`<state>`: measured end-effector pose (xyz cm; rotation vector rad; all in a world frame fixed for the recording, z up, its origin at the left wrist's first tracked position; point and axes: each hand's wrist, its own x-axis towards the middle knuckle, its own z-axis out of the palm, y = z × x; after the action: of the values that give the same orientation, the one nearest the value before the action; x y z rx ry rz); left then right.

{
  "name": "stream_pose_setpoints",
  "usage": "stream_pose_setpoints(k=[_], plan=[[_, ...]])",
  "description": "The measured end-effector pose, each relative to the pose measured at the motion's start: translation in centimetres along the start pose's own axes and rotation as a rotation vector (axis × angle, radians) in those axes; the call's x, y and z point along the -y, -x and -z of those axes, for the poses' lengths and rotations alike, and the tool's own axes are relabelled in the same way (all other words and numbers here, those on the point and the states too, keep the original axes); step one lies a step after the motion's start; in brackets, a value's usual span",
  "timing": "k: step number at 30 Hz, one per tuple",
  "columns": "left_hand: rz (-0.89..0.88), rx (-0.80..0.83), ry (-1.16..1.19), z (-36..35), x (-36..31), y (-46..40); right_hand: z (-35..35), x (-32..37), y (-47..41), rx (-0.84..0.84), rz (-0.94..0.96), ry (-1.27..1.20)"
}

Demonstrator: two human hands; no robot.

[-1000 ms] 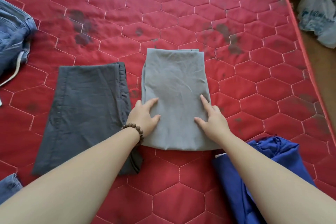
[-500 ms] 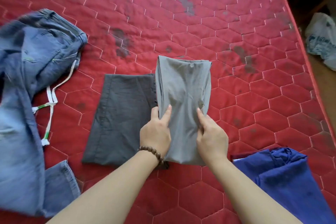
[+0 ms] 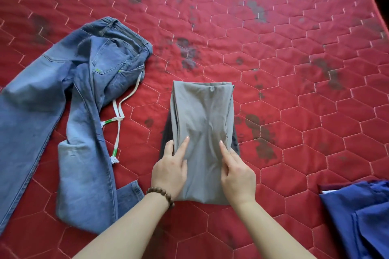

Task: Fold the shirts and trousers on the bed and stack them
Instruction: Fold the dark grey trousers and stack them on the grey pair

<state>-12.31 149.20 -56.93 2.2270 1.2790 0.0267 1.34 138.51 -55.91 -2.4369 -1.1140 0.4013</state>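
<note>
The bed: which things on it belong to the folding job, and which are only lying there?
For the job:
light grey garment, held by left hand and right hand
dark grey garment beneath it
blue jeans, unfolded
blue garment

Only there:
bead bracelet
red mattress

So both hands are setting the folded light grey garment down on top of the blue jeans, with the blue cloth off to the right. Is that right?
Not quite. In the head view the left hand and right hand hold the folded light grey garment on top of a dark grey folded garment, not the jeans. The blue jeans lie unfolded apart to the left. The blue cloth is indeed off to the right.
</note>
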Motion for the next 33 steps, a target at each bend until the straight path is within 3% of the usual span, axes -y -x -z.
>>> stream_pose_setpoints(k=[4,7,11,13,17,22,29,33], plan=[[0.119,0.286,0.12,-1.7,3.1,-1.3,-1.8,-2.3,0.1,0.233,-0.201,0.106],[0.044,0.212,0.186,-1.9,3.5,-1.6,-1.8,-3.3,0.1,0.236,-0.213,0.049],[-0.088,-0.019,0.247,-2.0,3.5,-0.6,-1.7,-3.1,0.3,0.006,-0.053,0.025],[-0.047,-0.049,0.214,-2.2,4.1,-0.6,-2.1,-3.8,0.3,0.063,-0.059,0.061],[0.209,0.115,0.086,-2.4,5.9,-1.3,-3.0,-5.4,0.2,0.252,-0.225,0.126],[0.168,0.202,0.252,-2.6,6.5,-2.1,-3.5,-5.7,0.0,0.213,-0.273,-0.054],[0.148,0.274,0.289,-3.0,5.0,-3.6,-1.9,-7.3,-3.1,0.334,-0.264,-0.273],[0.128,0.224,0.239,-4.5,1.6,-3.0,0.5,-8.4,-3.8,0.256,-0.156,-0.177]])
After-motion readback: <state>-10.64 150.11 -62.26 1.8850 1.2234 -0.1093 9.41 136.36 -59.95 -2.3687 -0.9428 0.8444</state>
